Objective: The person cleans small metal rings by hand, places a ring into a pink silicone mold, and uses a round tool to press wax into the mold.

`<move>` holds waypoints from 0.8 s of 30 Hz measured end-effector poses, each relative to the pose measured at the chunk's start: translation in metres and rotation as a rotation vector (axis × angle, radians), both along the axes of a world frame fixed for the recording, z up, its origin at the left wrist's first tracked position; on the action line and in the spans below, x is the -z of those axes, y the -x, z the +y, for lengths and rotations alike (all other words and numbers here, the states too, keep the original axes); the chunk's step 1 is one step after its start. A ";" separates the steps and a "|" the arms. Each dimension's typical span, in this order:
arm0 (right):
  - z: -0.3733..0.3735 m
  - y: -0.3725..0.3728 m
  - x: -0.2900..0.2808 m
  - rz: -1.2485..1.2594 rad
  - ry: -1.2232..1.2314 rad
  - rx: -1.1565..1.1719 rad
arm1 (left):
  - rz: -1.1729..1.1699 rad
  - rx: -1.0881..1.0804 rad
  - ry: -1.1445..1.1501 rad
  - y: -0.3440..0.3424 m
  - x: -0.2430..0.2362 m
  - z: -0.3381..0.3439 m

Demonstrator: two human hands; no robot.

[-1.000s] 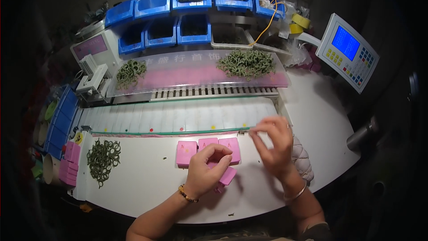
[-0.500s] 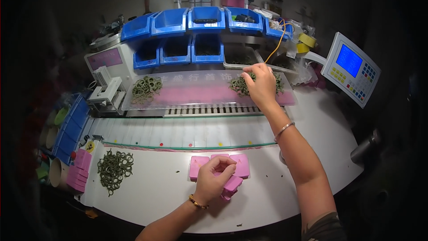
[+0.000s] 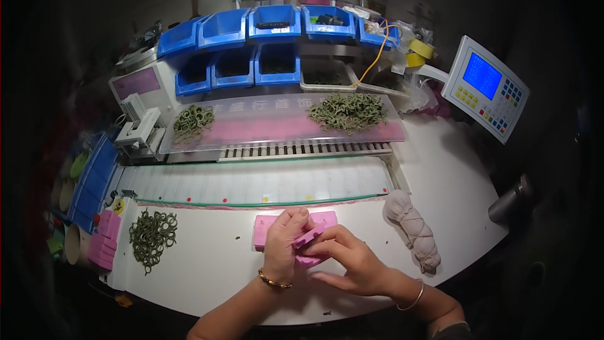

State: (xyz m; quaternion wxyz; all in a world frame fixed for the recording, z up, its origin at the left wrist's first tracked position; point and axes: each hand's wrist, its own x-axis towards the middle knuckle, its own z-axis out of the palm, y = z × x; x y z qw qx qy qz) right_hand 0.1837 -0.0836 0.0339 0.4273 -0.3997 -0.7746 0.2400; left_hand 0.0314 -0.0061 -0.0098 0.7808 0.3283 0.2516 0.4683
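- Left hand [image 3: 284,245] and right hand [image 3: 347,263] each keep a clenched grip on one pink block [image 3: 309,237].
- The block sits above other pink blocks [image 3: 264,230] on the white desk [image 3: 207,277].
- Green rings [image 3: 151,236] lie well apart.

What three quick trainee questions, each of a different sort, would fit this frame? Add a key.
1. True or false: both hands are on the pink blocks at the near edge of the white table.
2. Multiple choice: the pile of green rings on the table lies A) to the person's left of the hands, B) to their right, C) under the screen panel.
3. Fill in: the bound cloth bundle lies on the person's ___ side of the right hand.

Key: 1 true, the left hand too; 2 A; 3 right.
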 end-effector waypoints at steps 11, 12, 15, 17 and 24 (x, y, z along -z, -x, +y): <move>0.013 -0.004 0.003 -0.223 -0.281 0.248 | -0.017 0.217 0.231 -0.008 -0.012 -0.010; 0.011 -0.002 0.008 -0.272 -0.311 0.275 | -0.044 0.155 0.252 -0.011 -0.020 -0.011; 0.007 0.012 0.007 -0.409 -0.433 0.334 | -0.111 0.121 0.270 -0.010 -0.006 0.006; 0.004 0.014 0.009 -0.438 -0.483 0.325 | -0.138 -0.003 0.321 -0.018 -0.012 0.006; -0.011 -0.007 0.021 -0.488 -0.588 0.200 | -0.114 0.174 0.249 -0.013 -0.006 0.010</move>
